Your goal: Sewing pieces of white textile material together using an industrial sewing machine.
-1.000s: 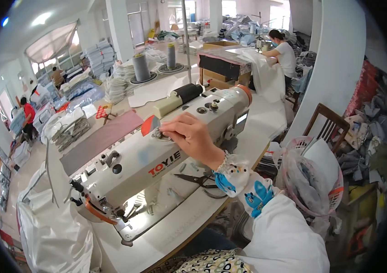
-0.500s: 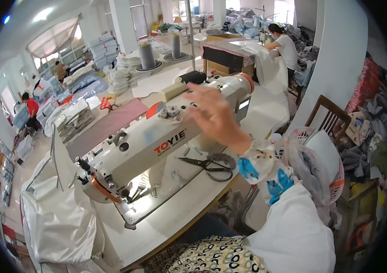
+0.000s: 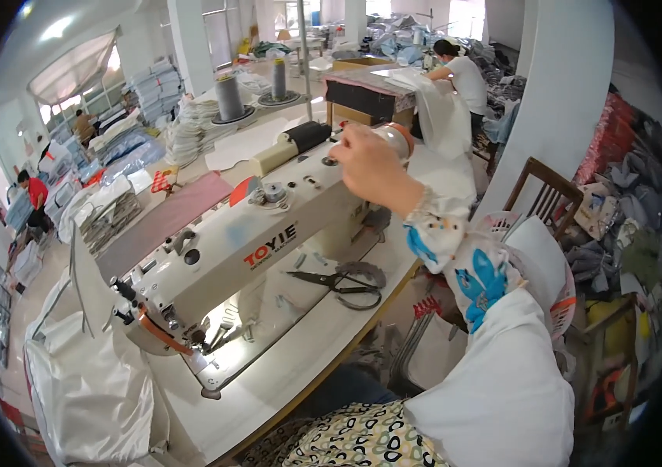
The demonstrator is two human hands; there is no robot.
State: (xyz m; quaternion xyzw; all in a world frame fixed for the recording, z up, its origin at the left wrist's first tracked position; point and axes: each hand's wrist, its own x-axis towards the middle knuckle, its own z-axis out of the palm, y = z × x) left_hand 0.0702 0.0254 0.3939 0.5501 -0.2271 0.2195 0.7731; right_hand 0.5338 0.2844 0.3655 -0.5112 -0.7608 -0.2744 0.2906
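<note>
My right hand (image 3: 374, 167) is raised over the rear top of a white sewing machine (image 3: 226, 261), near its black bobbin-like roll (image 3: 308, 135). Its fingers are curled together in a pinch; whatever may be between them is too small to make out. A sleeve with blue flowers (image 3: 480, 282) covers that wrist. Black-handled scissors (image 3: 339, 283) lie on the table beside the machine's bed. Light from the machine falls on the needle area (image 3: 210, 346), where no fabric lies under the foot. My left hand is out of view.
White fabric (image 3: 94, 393) drapes over the table's left end. Two grey thread cones (image 3: 230, 97) stand behind the machine. To the right are a plastic basket (image 3: 562, 315), a wooden chair (image 3: 546, 192) and a pillar (image 3: 553, 101). A co-worker (image 3: 468, 82) bends over white cloth farther back.
My right hand has gone from spread, blurred fingers to a closed pinch, shifting slightly toward the machine's rear end. The whole view has shifted a little. The scissors lie as before.
</note>
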